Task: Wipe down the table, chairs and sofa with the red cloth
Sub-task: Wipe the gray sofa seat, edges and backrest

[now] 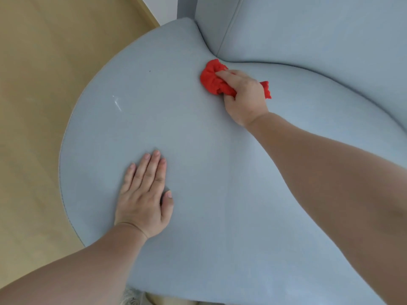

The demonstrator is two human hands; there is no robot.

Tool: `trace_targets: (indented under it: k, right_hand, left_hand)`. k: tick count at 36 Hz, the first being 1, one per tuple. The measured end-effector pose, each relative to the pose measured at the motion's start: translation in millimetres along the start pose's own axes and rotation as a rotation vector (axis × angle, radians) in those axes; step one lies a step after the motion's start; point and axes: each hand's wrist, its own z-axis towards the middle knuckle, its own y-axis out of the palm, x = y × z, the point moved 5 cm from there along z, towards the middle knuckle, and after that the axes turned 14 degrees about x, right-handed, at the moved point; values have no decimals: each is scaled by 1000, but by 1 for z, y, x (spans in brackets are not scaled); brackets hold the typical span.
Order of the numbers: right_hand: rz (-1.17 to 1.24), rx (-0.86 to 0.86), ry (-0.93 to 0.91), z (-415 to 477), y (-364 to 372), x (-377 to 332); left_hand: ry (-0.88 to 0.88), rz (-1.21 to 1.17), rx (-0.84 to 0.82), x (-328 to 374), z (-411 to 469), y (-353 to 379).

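red cloth [212,81], pale blue-grey sofa [198,133] — tan floor [33,84]

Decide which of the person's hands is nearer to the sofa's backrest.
Right. The right hand, gripping the red cloth, is just in front of the backrest; the left hand lies flat on the seat cushion, well back from it.

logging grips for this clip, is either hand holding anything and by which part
The right hand grips the bunched red cloth around its middle, pressing it on the sofa seat. The left hand holds nothing; it lies flat on the seat.
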Motion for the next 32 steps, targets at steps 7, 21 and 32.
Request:
trace_targets:
  k: [7, 21, 32]
  right_hand:
    - [-36, 5, 7, 0, 3, 4]
    - [35, -29, -27, -58, 0, -13]
    - [69, 3, -40, -128, -5, -39]
  left_hand:
    - [-1, 4, 23, 1, 3, -1]
    - [-15, 32, -5, 3, 0, -4]
    - [-18, 44, -28, 3, -2, -6]
